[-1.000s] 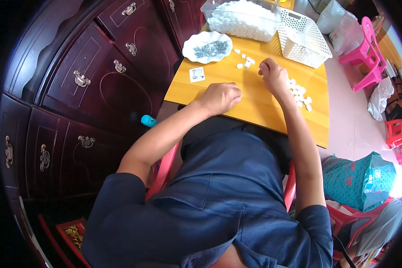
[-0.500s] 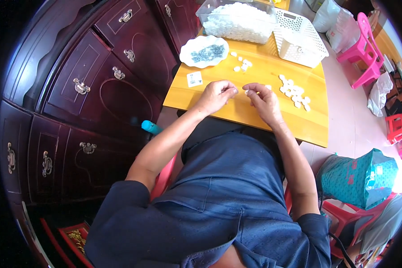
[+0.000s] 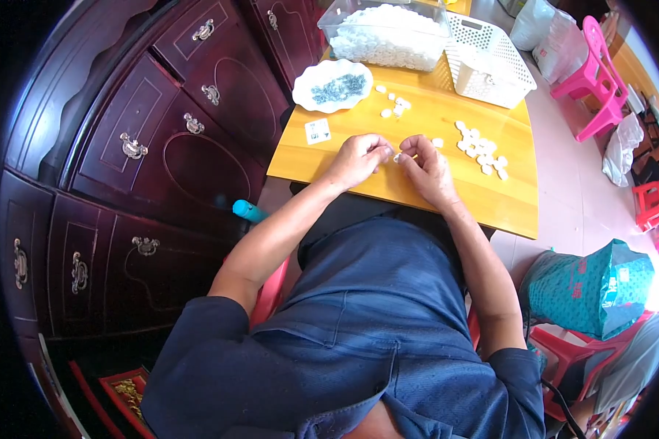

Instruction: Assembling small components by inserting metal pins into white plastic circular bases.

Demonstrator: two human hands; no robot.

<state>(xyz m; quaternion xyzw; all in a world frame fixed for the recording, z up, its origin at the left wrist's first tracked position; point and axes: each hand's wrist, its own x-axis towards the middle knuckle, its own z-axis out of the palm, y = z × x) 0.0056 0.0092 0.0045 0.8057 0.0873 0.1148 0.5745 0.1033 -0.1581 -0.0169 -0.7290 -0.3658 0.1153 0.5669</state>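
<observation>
Over the near edge of the wooden table (image 3: 329,162), both my hands meet fingertip to fingertip. A small white piece (image 3: 397,157) is pinched in my right hand (image 3: 428,172), at the side facing the left. My left hand (image 3: 360,161) is closed in a pinch right beside it; whatever its fingertips hold is too small to make out. Several loose white pieces (image 3: 397,107) lie beyond my hands, and a larger cluster of white pieces (image 3: 482,148) spreads to the right. One more round white piece (image 3: 437,143) rests just past my right hand.
A scalloped white dish (image 3: 306,80) with small dark bits stands at the far left, near a white printed card (image 3: 317,132). Behind are a clear bin (image 3: 447,29) heaped with white pieces and a white perforated basket (image 3: 523,88). Dark drawers (image 3: 146,132) flank the left; a teal bag (image 3: 571,285) sits right.
My two hands have drawn closer together, the right one moving slightly left with the white piece, so the fingertips now nearly touch. The things on the table stay in place.
</observation>
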